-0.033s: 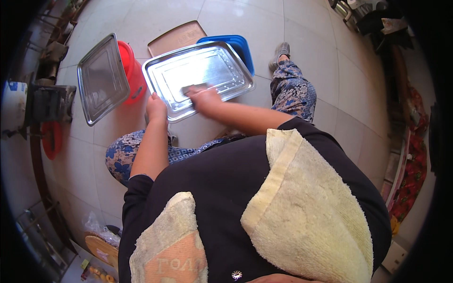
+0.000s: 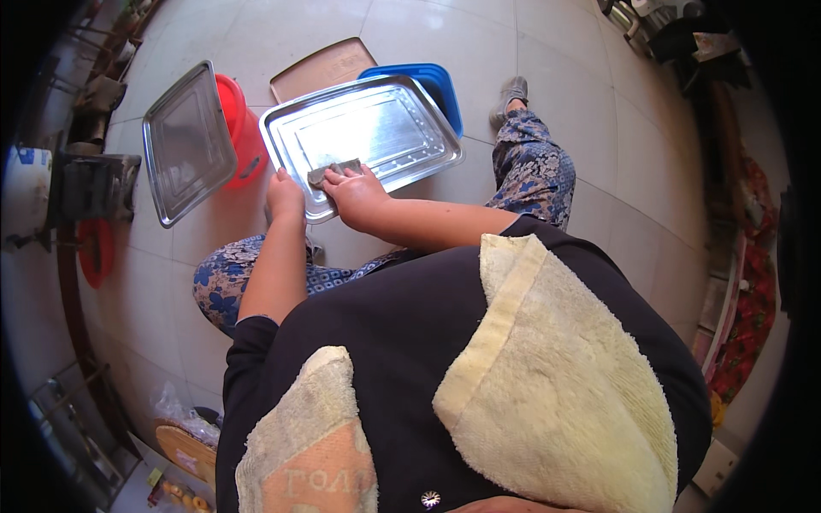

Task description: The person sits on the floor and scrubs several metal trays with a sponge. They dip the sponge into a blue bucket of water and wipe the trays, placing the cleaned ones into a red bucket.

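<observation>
A shiny rectangular metal tray (image 2: 368,128) is held tilted in front of me. My left hand (image 2: 285,198) is closed on its near left rim. My right hand (image 2: 359,198) presses a greyish cloth or scouring pad (image 2: 345,166) flat on the tray's inner surface, close to the near left corner; the exact kind of pad is unclear. Behind the tray, a blue plastic basin (image 2: 443,98) is partly hidden. To the left, a second metal tray (image 2: 190,145) leans against a red bucket (image 2: 248,150).
A brown flat tray or board (image 2: 321,68) lies on the tiled floor (image 2: 445,34) beyond the held tray. Along the left wall stand dark equipment (image 2: 98,184) and a red round basin (image 2: 94,252). A pale yellow towel (image 2: 564,368) hangs over my shoulders.
My right hand has slid the pad toward the tray's near left corner, and its motion blur is gone. My left hand keeps its hold on the rim.
</observation>
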The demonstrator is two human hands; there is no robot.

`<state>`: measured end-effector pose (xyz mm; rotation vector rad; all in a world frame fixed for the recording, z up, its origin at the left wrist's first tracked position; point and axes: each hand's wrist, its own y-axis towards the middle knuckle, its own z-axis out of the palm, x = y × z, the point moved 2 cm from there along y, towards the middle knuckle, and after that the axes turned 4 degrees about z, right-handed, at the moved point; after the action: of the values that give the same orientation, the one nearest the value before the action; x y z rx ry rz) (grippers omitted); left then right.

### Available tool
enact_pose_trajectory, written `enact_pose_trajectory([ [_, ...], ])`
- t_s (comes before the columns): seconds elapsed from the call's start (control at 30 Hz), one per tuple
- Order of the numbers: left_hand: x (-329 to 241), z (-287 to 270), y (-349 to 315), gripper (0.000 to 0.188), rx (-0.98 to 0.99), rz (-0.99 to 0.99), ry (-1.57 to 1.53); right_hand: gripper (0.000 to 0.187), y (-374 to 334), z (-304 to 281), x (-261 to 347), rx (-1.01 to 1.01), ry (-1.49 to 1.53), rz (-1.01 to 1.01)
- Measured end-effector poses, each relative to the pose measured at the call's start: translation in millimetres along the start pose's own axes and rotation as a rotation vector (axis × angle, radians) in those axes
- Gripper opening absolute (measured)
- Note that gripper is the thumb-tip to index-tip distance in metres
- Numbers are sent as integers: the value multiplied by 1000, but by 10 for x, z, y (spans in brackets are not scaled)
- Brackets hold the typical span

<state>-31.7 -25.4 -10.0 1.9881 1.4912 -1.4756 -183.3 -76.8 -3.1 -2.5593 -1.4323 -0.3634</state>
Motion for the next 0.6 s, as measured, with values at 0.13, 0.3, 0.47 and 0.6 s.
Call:
enact_pose_trajectory([
  [0.13, 132, -2, 42, 42, 33, -36, -79, 37, -161, -321, -518, 159, 83, 231],
  [0.3, 165, 69, 62, 42, 3, -16, -68, 42, -309, -370, -1174, 214, 42, 420],
  [0.47, -16, 17, -82, 41, 4, -13, 51, 29, -78, -139, -11, -60, 135, 52],
  [0.6, 237, -31, 87, 43, -19, 11, 108, 30, -139, -387, -416, 182, 177, 156],
])
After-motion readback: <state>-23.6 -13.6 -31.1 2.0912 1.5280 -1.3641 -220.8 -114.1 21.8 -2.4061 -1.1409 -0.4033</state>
